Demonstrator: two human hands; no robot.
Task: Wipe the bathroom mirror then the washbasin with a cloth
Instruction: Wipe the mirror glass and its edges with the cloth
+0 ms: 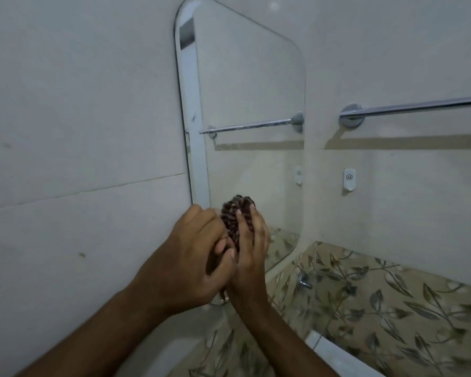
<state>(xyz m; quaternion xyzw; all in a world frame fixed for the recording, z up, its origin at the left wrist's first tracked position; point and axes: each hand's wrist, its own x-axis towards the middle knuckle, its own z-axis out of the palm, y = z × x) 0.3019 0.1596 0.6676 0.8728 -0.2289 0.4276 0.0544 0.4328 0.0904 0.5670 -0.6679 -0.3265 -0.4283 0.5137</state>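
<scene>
A rounded frameless mirror [245, 99] hangs on the pale tiled wall, tilted in this wide view. In front of its lower edge I hold a dark, checked cloth [233, 216], bunched into a wad. My left hand [191, 257] grips the cloth from the left, fingers curled. My right hand [252, 248] presses on it from the right, fingers up along the wad. A white edge at the bottom right [335, 352] may be the washbasin; most of it is out of view.
A chrome towel rail [419, 106] runs along the wall right of the mirror, with a small white hook [349, 179] below it. A chrome tap fitting [304, 281] sticks out of the leaf-patterned tiles [392, 303] under the mirror.
</scene>
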